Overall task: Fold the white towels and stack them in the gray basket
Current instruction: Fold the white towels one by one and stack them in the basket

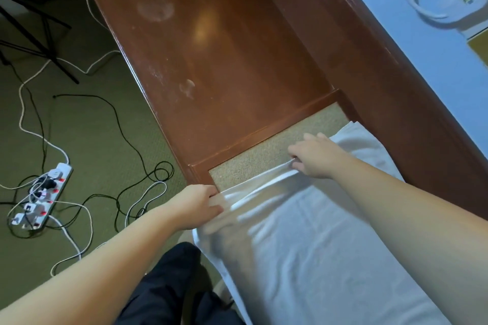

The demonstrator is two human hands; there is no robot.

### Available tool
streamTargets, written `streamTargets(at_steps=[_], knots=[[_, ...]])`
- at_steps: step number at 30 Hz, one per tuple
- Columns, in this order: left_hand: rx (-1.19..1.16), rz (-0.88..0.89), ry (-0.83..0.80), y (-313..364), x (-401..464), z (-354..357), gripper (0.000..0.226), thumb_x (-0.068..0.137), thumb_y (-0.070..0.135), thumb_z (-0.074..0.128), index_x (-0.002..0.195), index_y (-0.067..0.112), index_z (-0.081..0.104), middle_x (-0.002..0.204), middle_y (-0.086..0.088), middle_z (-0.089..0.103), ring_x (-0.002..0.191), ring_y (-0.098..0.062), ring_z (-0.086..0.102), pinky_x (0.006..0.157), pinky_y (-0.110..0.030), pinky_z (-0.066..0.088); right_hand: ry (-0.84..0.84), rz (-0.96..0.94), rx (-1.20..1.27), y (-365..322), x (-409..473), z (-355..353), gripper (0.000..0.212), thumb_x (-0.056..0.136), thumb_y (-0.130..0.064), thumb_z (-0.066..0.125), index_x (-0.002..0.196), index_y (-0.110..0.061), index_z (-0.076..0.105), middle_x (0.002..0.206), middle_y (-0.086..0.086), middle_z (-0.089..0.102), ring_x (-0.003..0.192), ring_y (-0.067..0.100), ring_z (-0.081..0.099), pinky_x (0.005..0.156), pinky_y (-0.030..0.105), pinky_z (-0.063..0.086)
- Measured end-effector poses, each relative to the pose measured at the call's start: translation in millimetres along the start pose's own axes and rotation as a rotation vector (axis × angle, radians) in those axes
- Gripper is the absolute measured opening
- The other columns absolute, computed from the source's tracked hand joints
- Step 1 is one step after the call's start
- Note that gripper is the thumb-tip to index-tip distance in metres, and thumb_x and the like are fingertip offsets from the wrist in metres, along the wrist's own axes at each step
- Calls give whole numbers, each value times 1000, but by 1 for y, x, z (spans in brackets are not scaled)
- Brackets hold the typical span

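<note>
A white towel (311, 245) lies spread over the near end of a brown wooden desk (224, 60), covering most of a beige inset panel (266, 155). My left hand (195, 204) pinches the towel's far left corner at the desk's edge. My right hand (314, 157) grips the far edge of the towel farther right, and the cloth bunches into ridges between the two hands. Part of the towel is blurred. More white cloth (361, 140) shows beyond my right hand. No gray basket is in view.
On the green carpet at the left lie a white power strip (42, 198) with several plugs and tangled black and white cables. A black stand's legs (39, 34) are at upper left. A light blue wall (422, 47) with a white cable runs along the right.
</note>
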State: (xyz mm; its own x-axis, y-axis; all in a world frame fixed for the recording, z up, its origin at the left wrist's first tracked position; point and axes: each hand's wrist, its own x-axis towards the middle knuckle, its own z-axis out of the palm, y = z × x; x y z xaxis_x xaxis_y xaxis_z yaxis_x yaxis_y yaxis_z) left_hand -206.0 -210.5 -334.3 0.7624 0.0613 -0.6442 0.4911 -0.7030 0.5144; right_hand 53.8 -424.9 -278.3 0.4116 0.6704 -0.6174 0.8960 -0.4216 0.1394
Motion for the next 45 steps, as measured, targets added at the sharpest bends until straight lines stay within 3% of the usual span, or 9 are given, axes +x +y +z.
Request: streamTargets(at_steps=[7,13,17,22,27,31,36,39,45], knots=[[-20,-16,-7,-30,-16,8,11,94,34,56,99,31,47,87,7,61,98,-20,48,79,-40,45,-11,270,-59,17,0,5,8,100,-24,49,107,-28,51,106,-1,53,107,25,51,88,42,44],[-230,-147,63,-44,-17,26,11,97,31,54,101,21,57,81,8,59,98,-26,52,71,-34,35,381,673,549,-13,-15,36,17,95,-15,54,110,-18,47,118,12,42,82,33,47,70,38,39],[-359,-236,115,-56,-23,30,37,97,44,60,70,21,49,68,5,54,80,-19,45,57,-28,32,206,582,553,-49,-22,60,36,92,-17,56,127,-25,53,126,11,44,99,38,52,79,42,45],[-856,-265,-119,-64,-30,25,16,96,27,57,83,18,60,79,-1,58,74,-18,48,68,-29,39,233,624,589,-61,-21,68,47,93,-16,57,139,-25,53,133,12,46,113,40,48,91,42,44],[-663,-249,-238,-81,-37,21,7,71,27,56,69,20,55,76,1,51,76,-18,40,73,-35,34,162,622,640,-62,-19,66,53,93,-16,57,143,-32,51,137,9,44,117,41,51,94,40,44],[-495,-279,-212,-99,-40,25,22,84,34,74,81,21,57,80,3,53,77,-17,45,70,-34,35,109,606,640,-63,-16,66,58,93,-17,59,147,-33,46,138,10,44,114,42,55,94,43,48],[-1110,-395,-239,-111,-56,33,23,99,18,71,100,13,48,86,-9,69,78,-25,67,82,-41,59,84,609,648,-61,-14,68,60,94,-17,58,150,-32,43,139,12,42,115,43,54,96,45,49],[-1247,-484,-192,-102,-63,36,24,97,16,74,99,13,50,76,-4,60,62,-16,54,76,-39,63,67,606,655,-62,-17,69,63,94,-18,57,153,-32,40,143,11,40,117,43,54,99,46,49],[-1501,-661,-200,-85,-68,40,27,100,23,71,114,0,68,92,-14,63,85,-30,68,84,-42,65,54,585,671,-63,-22,69,69,95,-18,56,158,-34,33,145,12,39,114,41,56,95,43,50]])
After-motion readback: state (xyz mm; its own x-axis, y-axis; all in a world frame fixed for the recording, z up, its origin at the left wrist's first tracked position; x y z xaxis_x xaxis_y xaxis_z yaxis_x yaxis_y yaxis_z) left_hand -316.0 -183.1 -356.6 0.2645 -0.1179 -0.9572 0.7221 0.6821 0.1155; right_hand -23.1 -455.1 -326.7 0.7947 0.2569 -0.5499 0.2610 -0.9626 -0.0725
